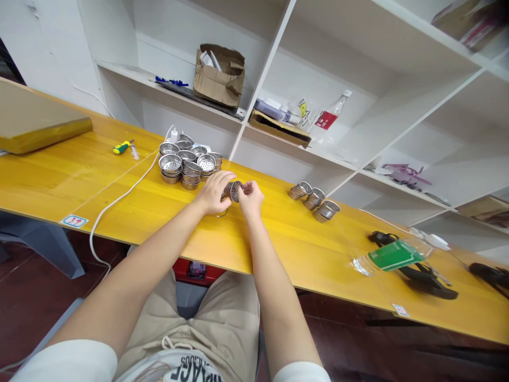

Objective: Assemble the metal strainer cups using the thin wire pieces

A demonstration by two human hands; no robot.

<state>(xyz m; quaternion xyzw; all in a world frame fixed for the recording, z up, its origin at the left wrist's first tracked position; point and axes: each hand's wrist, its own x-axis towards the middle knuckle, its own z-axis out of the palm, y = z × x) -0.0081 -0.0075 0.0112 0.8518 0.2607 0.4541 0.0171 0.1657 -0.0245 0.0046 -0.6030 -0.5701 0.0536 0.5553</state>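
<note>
Over the middle of the table, a small perforated metal strainer basket (235, 192) is held between my hands, its holed round bottom facing right. My left hand (216, 192) is closed round its left side. The thumb and fingers of my right hand (250, 198) grip its right end; part of the basket is hidden by them. Under my left hand a thin metal rim (223, 214) shows, mostly covered. Just beyond that hand stands a cluster of stacked strainer baskets (191, 170). To the right are a few more short stacks of baskets (315, 198).
A white cable (131, 190) runs over the table's front edge. A green-yellow screwdriver (121, 147) lies at left, near a large flat box (43, 119). Further right are a green-labelled bottle (397, 255) and a black sandal-like object (427, 282). White shelving (318, 154) rises behind.
</note>
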